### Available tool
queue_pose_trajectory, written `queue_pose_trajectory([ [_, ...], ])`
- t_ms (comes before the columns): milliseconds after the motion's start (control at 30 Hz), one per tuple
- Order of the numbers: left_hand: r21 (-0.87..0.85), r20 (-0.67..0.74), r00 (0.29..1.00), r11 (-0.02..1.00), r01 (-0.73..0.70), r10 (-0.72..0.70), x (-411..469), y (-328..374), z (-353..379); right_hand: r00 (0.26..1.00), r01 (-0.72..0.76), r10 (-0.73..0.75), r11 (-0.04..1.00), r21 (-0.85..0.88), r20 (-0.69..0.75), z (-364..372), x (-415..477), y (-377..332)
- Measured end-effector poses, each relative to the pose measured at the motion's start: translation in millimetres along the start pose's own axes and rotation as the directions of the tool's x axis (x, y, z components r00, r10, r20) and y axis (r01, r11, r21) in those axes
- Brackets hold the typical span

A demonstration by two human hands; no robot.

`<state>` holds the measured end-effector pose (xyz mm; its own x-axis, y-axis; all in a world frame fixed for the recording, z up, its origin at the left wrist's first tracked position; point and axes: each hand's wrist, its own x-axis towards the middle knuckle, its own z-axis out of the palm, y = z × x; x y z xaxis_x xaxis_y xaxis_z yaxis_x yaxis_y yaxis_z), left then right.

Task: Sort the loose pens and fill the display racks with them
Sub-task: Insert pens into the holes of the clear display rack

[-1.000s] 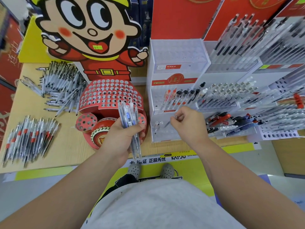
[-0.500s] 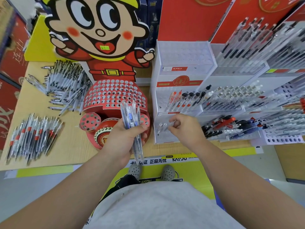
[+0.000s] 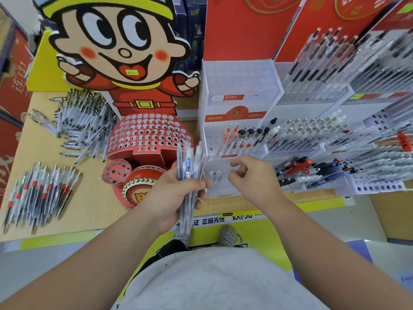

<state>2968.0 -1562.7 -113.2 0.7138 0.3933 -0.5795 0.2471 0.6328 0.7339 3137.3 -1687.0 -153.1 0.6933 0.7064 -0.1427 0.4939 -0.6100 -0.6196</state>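
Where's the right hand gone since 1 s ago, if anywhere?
Yes, slightly: right hand backed off the white rack toward the person, now empty.

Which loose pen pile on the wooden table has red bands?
The front-left pile of clear pens: red bands mark its barrels. The rear pile of clear pens shows none.

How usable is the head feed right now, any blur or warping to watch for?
Head view, centre: fairly sharp, the left hand and its bundle of pens read clearly. Head view, edges: the right-hand racks and the red-banded pen pile are smeared. Head view overall: wide-angle bending tilts the racks; light is even, no strong glare.
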Motion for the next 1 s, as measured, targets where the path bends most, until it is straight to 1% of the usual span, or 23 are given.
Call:
queue_pose_trajectory([
  [33,0.023,0.035,0.999,1.000,0.001,-0.002,1,0,2,0.999,-0.020,0.024,0.994,0.104,-0.032,-7,-3,-7],
  [67,0.041,0.064,0.998,0.999,0.001,-0.004,1,0,5,0.998,-0.051,0.057,0.964,0.260,-0.016,-14,-6,-16],
  [100,0.053,0.088,0.996,0.999,-0.001,-0.004,2,1,8,0.996,-0.092,0.080,0.904,0.417,0.047,-21,-8,-26],
  [133,0.059,0.112,0.994,0.998,-0.007,0.000,3,1,11,0.989,-0.137,0.081,0.835,0.533,0.127,-27,-10,-36],
  [167,0.065,0.135,0.991,0.998,-0.015,0.006,4,2,14,0.979,-0.167,0.064,0.793,0.585,0.194,-31,-11,-43],
  [233,0.075,0.174,0.985,0.997,-0.029,0.015,5,3,19,0.971,-0.168,0.029,0.785,0.597,0.236,-35,-13,-49],
  [300,0.095,0.181,0.983,0.995,-0.034,0.016,6,3,21,0.975,-0.155,0.023,0.786,0.598,0.223,-36,-13,-48],
  [400,0.123,0.176,0.984,0.992,-0.035,0.013,6,5,22,0.976,-0.172,0.045,0.761,0.626,0.213,-37,-15,-43],
  [533,0.120,0.120,0.993,0.993,-0.009,-0.006,4,5,22,0.973,-0.212,0.079,0.682,0.699,0.218,-43,-18,-39],
  [667,0.104,0.100,0.995,0.995,0.008,-0.019,2,6,23,0.969,-0.234,0.087,0.611,0.756,0.230,-45,-22,-40],
  [833,0.059,0.094,0.995,0.998,0.024,-0.029,0,7,23,0.974,-0.222,0.155,0.479,0.849,0.167,-53,-25,-37],
  [867,0.061,0.090,0.996,0.998,0.017,-0.023,0,7,22,0.974,-0.215,0.173,0.472,0.855,0.149,-56,-26,-35],
  [933,0.076,0.066,0.998,0.997,-0.007,0.002,-1,8,22,0.972,-0.216,0.191,0.490,0.844,0.138,-62,-27,-30],
  [1000,0.124,0.038,0.999,0.992,-0.039,0.035,-1,7,22,0.969,-0.243,0.180,0.560,0.792,0.170,-69,-29,-25],
])
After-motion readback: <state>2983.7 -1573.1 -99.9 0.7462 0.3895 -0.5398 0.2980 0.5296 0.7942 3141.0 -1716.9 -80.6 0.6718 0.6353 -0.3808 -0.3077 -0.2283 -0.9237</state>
